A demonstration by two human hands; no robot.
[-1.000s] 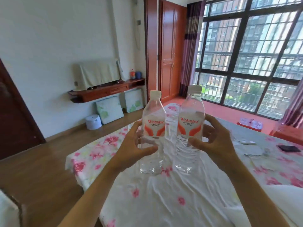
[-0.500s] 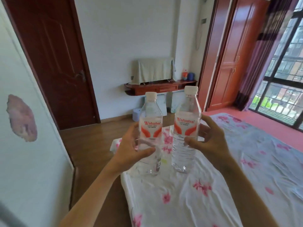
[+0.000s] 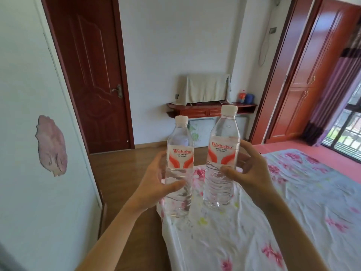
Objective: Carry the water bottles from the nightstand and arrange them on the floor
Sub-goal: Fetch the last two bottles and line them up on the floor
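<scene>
In the head view, the left hand (image 3: 156,178) grips a clear plastic water bottle with a white screw cap and a white-and-red "Wahaha" label (image 3: 180,153). The thumb lies across the front just below the label, and the fingers curl round the far side. The right hand (image 3: 252,171) grips a second clear plastic bottle of the same kind, with the same white cap and red-lettered label (image 3: 223,145). Its thumb presses the front under the label, and its fingers wrap round the back and right side.

Both bottles are upright and held in the air side by side, close but apart, the right one a little higher in the picture. Nothing supports them except the hands. In this view the left bottle's base shows over the left edge of a bed covered in a white sheet with pink flowers (image 3: 273,222), near its corner. The right bottle's base shows over the sheet itself.

A brown wooden floor (image 3: 121,169) runs along the bed's left edge. Beyond it stand a dark red panelled door (image 3: 91,75) and a red-brown wall shelf (image 3: 211,109) that bears something draped in a beige cloth (image 3: 205,89). A red-brown wardrobe (image 3: 304,75) stands at the right, beside a barred window (image 3: 349,130). On the pale wall at the left is a pink patch (image 3: 51,145).
</scene>
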